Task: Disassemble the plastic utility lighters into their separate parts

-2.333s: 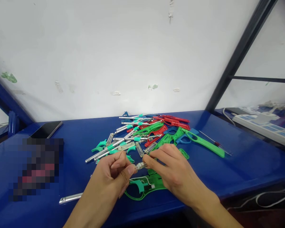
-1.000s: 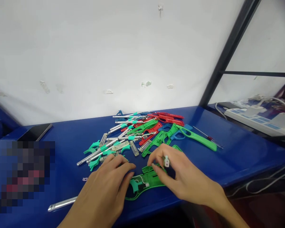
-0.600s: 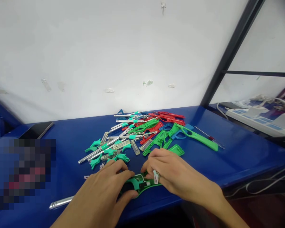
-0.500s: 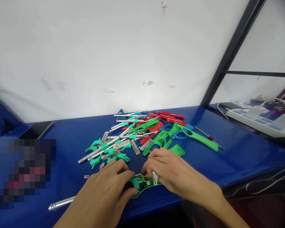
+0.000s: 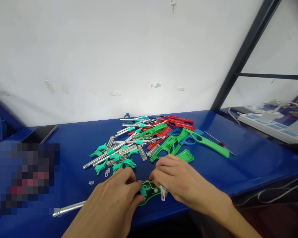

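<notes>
Near the table's front edge, a green plastic lighter casing half (image 5: 149,201) lies open side up between my hands. Inside it sit a teal trigger piece (image 5: 143,191), a thin white wire and a dark part. My left hand (image 5: 121,191) pinches the casing's left end, thumb and forefinger closed on it. A silver lighter tube (image 5: 69,209) sticks out to the left under that forearm. My right hand (image 5: 176,175) has its fingers bent over the casing's right part; the fingertips are partly hidden. Just below them shows a small pale clip-like piece (image 5: 162,193).
Behind my hands lies a pile of silver tubes (image 5: 101,158), teal triggers (image 5: 124,164), clear fuel tanks (image 5: 141,153), green casings (image 5: 172,142) and red casings (image 5: 178,122). A screwdriver (image 5: 221,143) is right; a phone (image 5: 39,134) left. A white power strip (image 5: 270,124) stands far right.
The whole view has shifted slightly. Both hands stay at the same green casing, with the right fingers moved a little over its right part.
</notes>
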`<state>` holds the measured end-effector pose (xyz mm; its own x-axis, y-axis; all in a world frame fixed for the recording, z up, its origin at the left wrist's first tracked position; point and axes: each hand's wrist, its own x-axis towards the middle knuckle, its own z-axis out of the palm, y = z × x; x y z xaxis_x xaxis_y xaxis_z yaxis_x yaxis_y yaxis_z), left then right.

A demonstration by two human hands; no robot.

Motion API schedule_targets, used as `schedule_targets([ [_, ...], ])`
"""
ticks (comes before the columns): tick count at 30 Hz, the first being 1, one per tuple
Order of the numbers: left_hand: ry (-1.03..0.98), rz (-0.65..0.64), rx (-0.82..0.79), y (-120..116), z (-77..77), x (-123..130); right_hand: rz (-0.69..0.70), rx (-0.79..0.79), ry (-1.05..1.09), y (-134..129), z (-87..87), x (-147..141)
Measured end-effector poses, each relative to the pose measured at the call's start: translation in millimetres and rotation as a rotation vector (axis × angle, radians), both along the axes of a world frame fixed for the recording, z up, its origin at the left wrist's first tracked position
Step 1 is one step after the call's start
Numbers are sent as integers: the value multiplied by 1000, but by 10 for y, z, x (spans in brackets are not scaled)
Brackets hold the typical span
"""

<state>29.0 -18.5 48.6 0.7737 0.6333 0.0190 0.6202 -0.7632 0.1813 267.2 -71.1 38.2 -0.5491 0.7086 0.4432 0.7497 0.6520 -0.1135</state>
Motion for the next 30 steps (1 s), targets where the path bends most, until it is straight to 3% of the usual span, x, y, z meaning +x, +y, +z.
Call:
schedule_targets([
  [7, -73, -35, 7, -19, 104, 25, 10, 34, -1, 19, -4, -17],
  [20, -132, 24, -31, -36, 40, 7, 24, 118, 61, 16, -41, -33],
  [25, -61, 4, -65, -39, 60, 4, 33, 137, 104, 30, -52, -47],
  [30, -79, 13, 66, -10, 72, 87, 16, 105, 144, 31, -71, -32],
])
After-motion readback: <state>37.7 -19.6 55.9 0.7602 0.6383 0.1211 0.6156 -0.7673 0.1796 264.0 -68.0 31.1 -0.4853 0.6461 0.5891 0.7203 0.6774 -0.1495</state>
